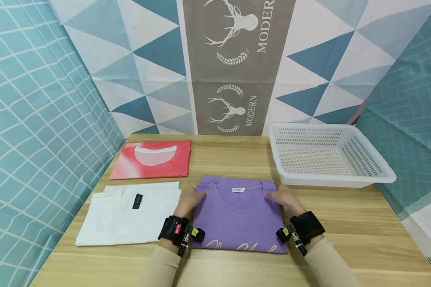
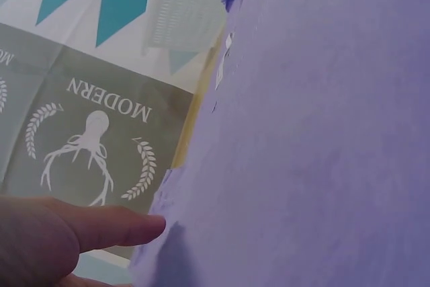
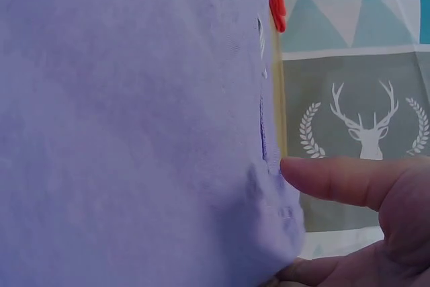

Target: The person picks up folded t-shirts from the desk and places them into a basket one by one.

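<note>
A folded purple T-shirt point(image 1: 237, 219) lies flat on the table, its round neckline and small white label facing up and light script lettering along its near edge. At its upper left side, my left hand point(image 1: 189, 198) grips the edge, thumb on top of the cloth. The right hand point(image 1: 286, 198) pinches the opposite edge the same way. In the left wrist view the left thumb point(image 2: 121, 226) reaches over the purple cloth. The right wrist view has the right thumb point(image 3: 336, 178) at the shirt's edge, other fingers low beside it, partly hidden by cloth.
Left of the purple shirt lies a folded white T-shirt point(image 1: 129, 219) with a black label. Behind that is a folded red and white garment point(image 1: 154, 161). A white plastic basket point(image 1: 337, 179) stands at the back right of the wooden table point(image 1: 352, 223). Patterned cloth hangs behind.
</note>
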A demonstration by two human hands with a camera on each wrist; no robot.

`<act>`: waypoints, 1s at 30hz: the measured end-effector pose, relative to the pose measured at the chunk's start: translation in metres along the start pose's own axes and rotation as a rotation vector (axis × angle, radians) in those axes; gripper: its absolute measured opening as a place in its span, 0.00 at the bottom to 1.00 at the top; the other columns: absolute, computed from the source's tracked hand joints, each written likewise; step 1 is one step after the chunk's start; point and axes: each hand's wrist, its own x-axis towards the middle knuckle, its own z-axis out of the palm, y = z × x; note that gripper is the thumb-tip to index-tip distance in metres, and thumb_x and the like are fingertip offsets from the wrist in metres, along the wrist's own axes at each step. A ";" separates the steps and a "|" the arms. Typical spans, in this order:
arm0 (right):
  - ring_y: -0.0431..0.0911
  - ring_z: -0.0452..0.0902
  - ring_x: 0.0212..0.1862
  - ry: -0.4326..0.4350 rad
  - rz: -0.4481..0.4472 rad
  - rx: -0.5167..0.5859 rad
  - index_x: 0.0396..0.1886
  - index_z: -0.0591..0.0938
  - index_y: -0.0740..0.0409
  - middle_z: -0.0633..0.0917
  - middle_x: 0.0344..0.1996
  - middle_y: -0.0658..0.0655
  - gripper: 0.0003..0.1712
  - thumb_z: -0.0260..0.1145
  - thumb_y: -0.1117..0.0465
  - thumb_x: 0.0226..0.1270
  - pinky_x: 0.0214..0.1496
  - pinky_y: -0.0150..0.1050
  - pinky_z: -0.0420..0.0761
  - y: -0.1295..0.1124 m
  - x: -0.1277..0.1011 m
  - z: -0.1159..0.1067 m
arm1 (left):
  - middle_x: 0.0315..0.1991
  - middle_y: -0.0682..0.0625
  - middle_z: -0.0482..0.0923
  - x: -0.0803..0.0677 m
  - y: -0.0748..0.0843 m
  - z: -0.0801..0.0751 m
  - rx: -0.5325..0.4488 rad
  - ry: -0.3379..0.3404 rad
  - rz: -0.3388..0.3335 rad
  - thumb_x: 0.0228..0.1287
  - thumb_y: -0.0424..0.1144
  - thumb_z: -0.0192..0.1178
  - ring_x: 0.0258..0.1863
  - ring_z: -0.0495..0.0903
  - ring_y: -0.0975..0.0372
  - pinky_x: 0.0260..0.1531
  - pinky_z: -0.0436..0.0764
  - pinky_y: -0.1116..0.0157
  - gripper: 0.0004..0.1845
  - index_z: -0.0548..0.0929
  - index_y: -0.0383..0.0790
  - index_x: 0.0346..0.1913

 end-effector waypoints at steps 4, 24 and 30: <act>0.71 0.62 0.66 -0.023 0.010 0.023 0.60 0.60 0.89 0.63 0.64 0.82 0.36 0.59 0.68 0.58 0.67 0.64 0.65 0.000 0.002 0.000 | 0.25 0.43 0.74 0.002 0.000 0.001 -0.012 -0.008 -0.027 0.60 0.41 0.62 0.24 0.73 0.58 0.23 0.75 0.65 0.15 0.78 0.27 0.30; 0.73 0.60 0.67 -0.026 -0.045 0.049 0.66 0.56 0.85 0.64 0.64 0.83 0.36 0.56 0.71 0.61 0.68 0.66 0.63 0.006 -0.003 0.006 | 0.55 0.27 0.77 -0.008 0.007 0.001 -0.049 -0.048 -0.010 0.65 0.36 0.59 0.51 0.81 0.41 0.47 0.82 0.50 0.24 0.74 0.20 0.57; 0.72 0.57 0.69 -0.003 -0.086 0.063 0.68 0.56 0.83 0.62 0.66 0.82 0.36 0.55 0.71 0.62 0.71 0.64 0.59 0.007 -0.005 0.007 | 0.57 0.27 0.76 -0.012 0.011 -0.001 -0.057 -0.037 0.026 0.66 0.36 0.57 0.55 0.79 0.41 0.51 0.81 0.49 0.22 0.75 0.22 0.58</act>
